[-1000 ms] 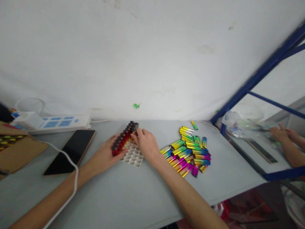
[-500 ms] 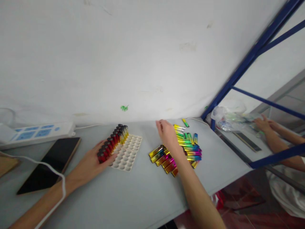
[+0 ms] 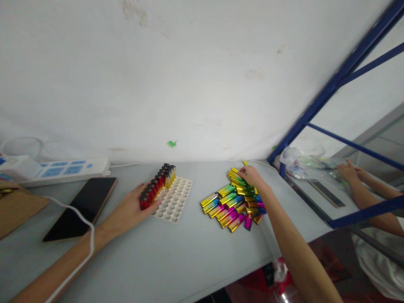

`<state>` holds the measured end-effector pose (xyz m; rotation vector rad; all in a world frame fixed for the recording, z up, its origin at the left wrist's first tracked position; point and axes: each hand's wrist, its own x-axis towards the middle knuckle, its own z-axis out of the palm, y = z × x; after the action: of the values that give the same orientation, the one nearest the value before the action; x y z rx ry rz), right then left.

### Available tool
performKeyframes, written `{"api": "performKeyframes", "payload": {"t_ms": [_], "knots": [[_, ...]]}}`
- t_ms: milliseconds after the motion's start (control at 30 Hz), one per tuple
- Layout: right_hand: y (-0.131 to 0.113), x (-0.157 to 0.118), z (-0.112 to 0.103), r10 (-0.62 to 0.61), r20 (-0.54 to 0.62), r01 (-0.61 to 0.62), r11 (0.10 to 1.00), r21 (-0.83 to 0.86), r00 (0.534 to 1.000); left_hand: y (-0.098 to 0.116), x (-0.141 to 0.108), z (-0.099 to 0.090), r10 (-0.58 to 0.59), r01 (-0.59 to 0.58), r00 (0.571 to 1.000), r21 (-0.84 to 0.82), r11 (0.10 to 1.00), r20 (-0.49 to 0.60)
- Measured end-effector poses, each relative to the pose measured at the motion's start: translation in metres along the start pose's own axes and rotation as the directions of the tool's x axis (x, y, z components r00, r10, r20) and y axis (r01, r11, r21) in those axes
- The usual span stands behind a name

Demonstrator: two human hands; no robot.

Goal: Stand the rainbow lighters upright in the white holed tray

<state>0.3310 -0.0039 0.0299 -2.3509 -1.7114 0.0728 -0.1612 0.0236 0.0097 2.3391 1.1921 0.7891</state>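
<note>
Red tubes with black tops (image 3: 151, 191) stand in rows in a pale tray with round holes (image 3: 173, 204), alongside a few clear-and-yellow ones (image 3: 171, 176). My left hand (image 3: 134, 208) is closed around the tray's near left end, thumb in front of the red tubes and fingers behind them. A pile of shiny metallic casings (image 3: 227, 206), gold blending into green, blue and pink, lies to the right. At the pile's far side my right hand (image 3: 252, 176) has its fingers bent down among the casings. What lies between those fingertips is too small to make out.
Left of the tray lie a black phone (image 3: 83, 206), a white power strip (image 3: 72, 169), a white cable (image 3: 85, 223) and brown cardboard (image 3: 19, 206). Blue metal bars (image 3: 322, 97) rise at the right. Beyond them, another person's hands (image 3: 349, 172) touch a clear plastic bag (image 3: 296, 162).
My right hand has moved right and away from the near part of the pile, to its far side, uncovering more casings. My left hand remains at the tray. The camera view has shifted slightly.
</note>
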Motion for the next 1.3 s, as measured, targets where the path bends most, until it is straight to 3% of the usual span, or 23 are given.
{"api": "performKeyframes", "payload": {"t_ms": [200, 300, 367, 400, 467, 533, 567, 667, 833, 933, 1133, 1300], "knots": [[-0.021, -0.005, -0.010, 0.104, -0.084, -0.097, 0.991, 0.090, 0.991, -0.004, 0.001, 0.003, 0.046, -0.046, 0.998, -0.010, 0.999, -0.035], [-0.052, -0.009, -0.016, 0.072, -0.166, -0.042, 0.983, 0.176, 0.984, -0.006, 0.000, 0.005, 0.017, -0.017, 0.999, 0.003, 1.000, -0.035], [-0.083, -0.014, -0.015, 0.007, -0.180, 0.055, 0.940, 0.337, 0.984, -0.005, 0.000, 0.004, 0.011, -0.011, 1.000, 0.006, 1.000, -0.025], [-0.100, -0.017, -0.014, -0.026, -0.184, 0.117, 0.854, 0.506, 0.983, -0.004, 0.000, 0.004, 0.020, -0.020, 1.000, 0.005, 1.000, -0.018], [-0.137, -0.026, -0.007, -0.105, -0.170, 0.199, 0.587, 0.785, 0.980, 0.000, 0.000, 0.003, 0.051, -0.051, 0.999, 0.002, 0.999, -0.017], [-0.170, -0.037, 0.003, -0.175, -0.150, 0.207, 0.375, 0.904, 0.973, 0.001, -0.001, 0.002, 0.067, -0.066, 0.997, 0.004, 0.998, -0.024], [-0.184, -0.043, 0.009, -0.191, -0.139, 0.194, 0.313, 0.930, 0.972, 0.001, -0.002, 0.002, 0.061, -0.061, 0.998, 0.008, 0.998, -0.013], [-0.212, -0.060, 0.025, -0.219, -0.090, 0.144, 0.244, 0.959, 0.972, -0.001, -0.003, 0.004, 0.040, -0.040, 0.999, 0.029, 0.999, -0.004], [-0.228, -0.088, 0.038, -0.364, 0.037, 0.007, 0.118, 0.993, 0.931, -0.004, -0.005, 0.005, 0.051, -0.051, 0.999, 0.015, 0.999, 0.014], [-0.234, -0.099, 0.043, -0.343, 0.108, -0.066, 0.130, 0.989, 0.933, -0.003, -0.005, 0.005, 0.062, -0.062, 0.998, 0.001, 0.998, 0.009], [-0.237, -0.102, 0.061, -0.151, 0.090, -0.028, 0.368, 0.929, 0.984, -0.001, -0.004, 0.006, 0.093, -0.093, 0.996, 0.002, 0.996, -0.014], [-0.236, -0.104, 0.063, -0.046, 0.143, -0.108, 0.451, 0.886, 0.989, 0.002, -0.005, 0.004, 0.048, -0.048, 0.999, -0.009, 0.999, -0.006]]}}
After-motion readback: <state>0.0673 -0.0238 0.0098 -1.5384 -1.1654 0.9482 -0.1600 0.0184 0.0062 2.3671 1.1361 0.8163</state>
